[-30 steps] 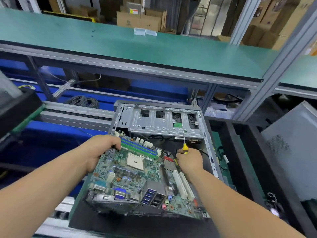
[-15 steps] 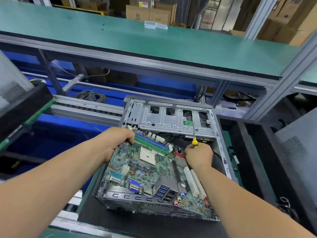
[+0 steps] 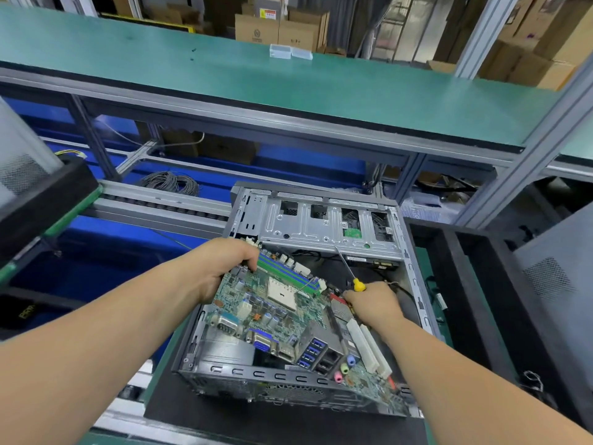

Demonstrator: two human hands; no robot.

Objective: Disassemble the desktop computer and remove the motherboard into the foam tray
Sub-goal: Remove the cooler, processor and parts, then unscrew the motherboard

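Observation:
The green motherboard (image 3: 288,316) is tilted up inside the open metal computer case (image 3: 324,223), its port side low toward me. My left hand (image 3: 221,268) grips the board's far left corner beside the green memory slots. My right hand (image 3: 373,300) holds the board's right edge and also grips a yellow-handled screwdriver (image 3: 351,276), whose shaft points up toward the drive cage. A black foam tray (image 3: 462,252) lies just right of the case.
A green bench top (image 3: 288,78) runs across the back with small clear boxes (image 3: 290,53) on it. A black foam tray with a grey panel (image 3: 38,187) sits at the left edge. A grey case panel (image 3: 558,268) stands at the right. Coiled cable (image 3: 170,183) lies behind the roller rail.
The motherboard has lifted further out of the case, its far edge higher than before. Both hands rose with it, and the view shifted slightly left.

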